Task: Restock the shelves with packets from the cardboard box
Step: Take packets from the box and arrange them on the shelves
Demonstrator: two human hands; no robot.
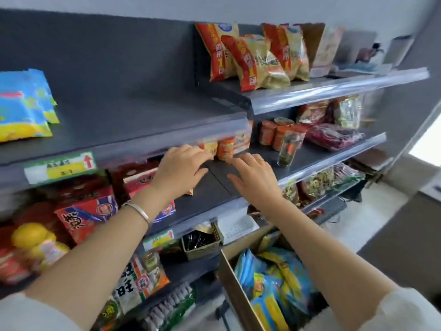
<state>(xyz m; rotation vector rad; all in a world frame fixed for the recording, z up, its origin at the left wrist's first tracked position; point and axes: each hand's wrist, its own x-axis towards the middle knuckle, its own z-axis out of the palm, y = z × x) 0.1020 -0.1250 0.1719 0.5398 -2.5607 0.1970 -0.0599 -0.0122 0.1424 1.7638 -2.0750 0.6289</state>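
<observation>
Nearest us, at five o'clock, the cardboard box (pixel 235 290) is sitting open against the shelves (pixel 210 199), keeping its blue-and-yellow packets (pixel 279 283) within easy reach. Towards twelve o'clock we are stretching both arms over a bare patch of the middle one, probably making room. Our left hand (pixel 183 168) is lying flat and empty, fingertips just beside an orange cup (pixel 225 151); our right hand (pixel 256 177) is spreading wide, holding nothing.

Over the shelf (pixel 210 199) hover the left hand (pixel 183 168) and right hand (pixel 255 179).
</observation>
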